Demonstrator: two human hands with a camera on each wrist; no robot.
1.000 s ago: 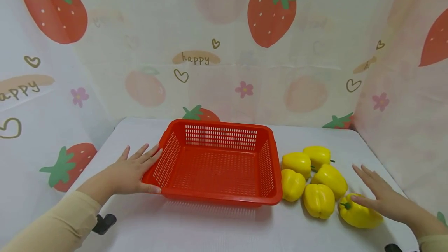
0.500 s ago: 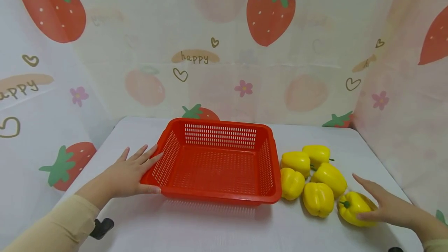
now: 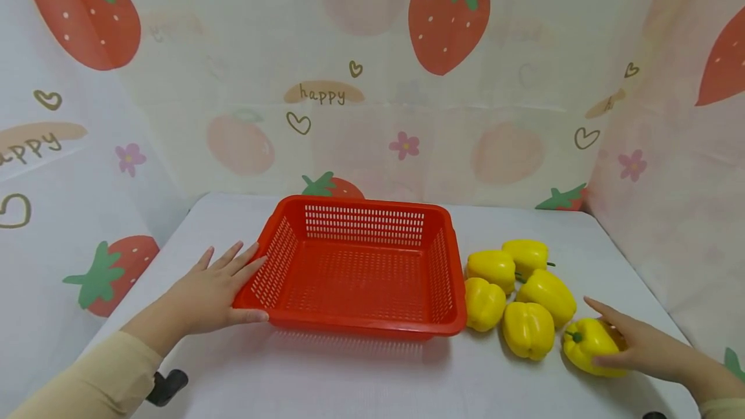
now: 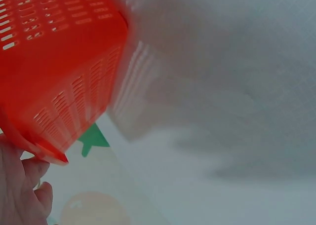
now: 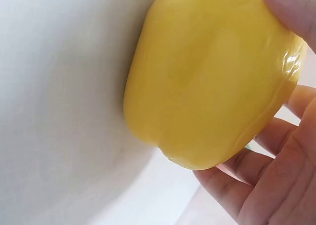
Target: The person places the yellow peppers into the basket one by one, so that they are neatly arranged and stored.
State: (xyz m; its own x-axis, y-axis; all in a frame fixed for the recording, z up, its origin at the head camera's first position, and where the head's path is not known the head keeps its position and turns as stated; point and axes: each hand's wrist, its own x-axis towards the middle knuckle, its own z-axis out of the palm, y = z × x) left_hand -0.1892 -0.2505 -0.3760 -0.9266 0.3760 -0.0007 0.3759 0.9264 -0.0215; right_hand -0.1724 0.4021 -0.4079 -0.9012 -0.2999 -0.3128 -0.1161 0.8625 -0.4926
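A red plastic basket (image 3: 355, 277) with slotted walls stands mid-table. My left hand (image 3: 206, 293) rests on its left rim, fingers spread and fairly straight, with the thumb along the near corner. The left wrist view shows the fingers (image 4: 34, 170) at the rim from below. At the right, my right hand (image 3: 646, 344) grips a yellow bell pepper (image 3: 590, 344), thumb on the near side and fingers round the far side. Up close, the right wrist view has this pepper (image 5: 207, 82) between thumb and fingers, low over the white surface.
Several more yellow bell peppers (image 3: 528, 330) lie grouped between the basket and my right hand, the leftmost (image 3: 484, 304) right by the basket's wall. Strawberry-printed cloth (image 3: 372, 134) encloses the white table (image 3: 326, 380) at the back and sides.
My right hand has come down from above the nearest pepper and closed its thumb and fingers round it. The left hand stays on the basket rim.
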